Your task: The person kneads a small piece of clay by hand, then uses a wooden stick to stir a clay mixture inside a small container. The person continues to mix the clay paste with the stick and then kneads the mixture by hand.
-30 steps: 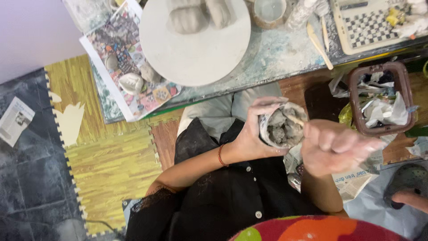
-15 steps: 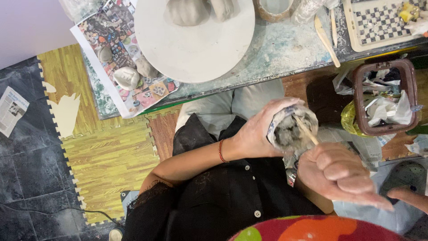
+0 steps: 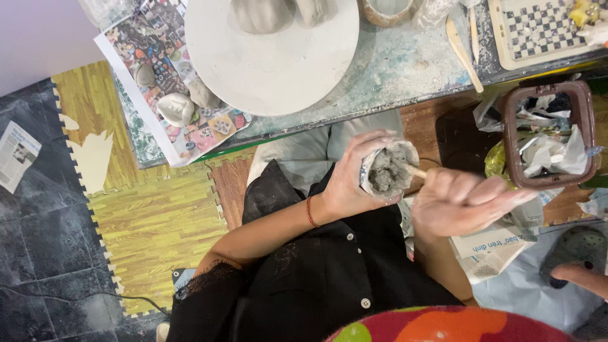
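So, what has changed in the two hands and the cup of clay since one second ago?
The right hand moved closer to the cup and pushed the wooden stick deeper into the grey clay; earlier the stick stood more upright above the rim. The left hand kept its grip around the cup, over the lap. The round white board on the table stayed as it was.

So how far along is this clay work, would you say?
Partly done, it seems. Shaped clay pieces already sit on the round white board. In hand now: the left hand holds a small cup of grey clay while the right hand works a wooden stick in it. The wet mix has not yet gone onto the pieces.
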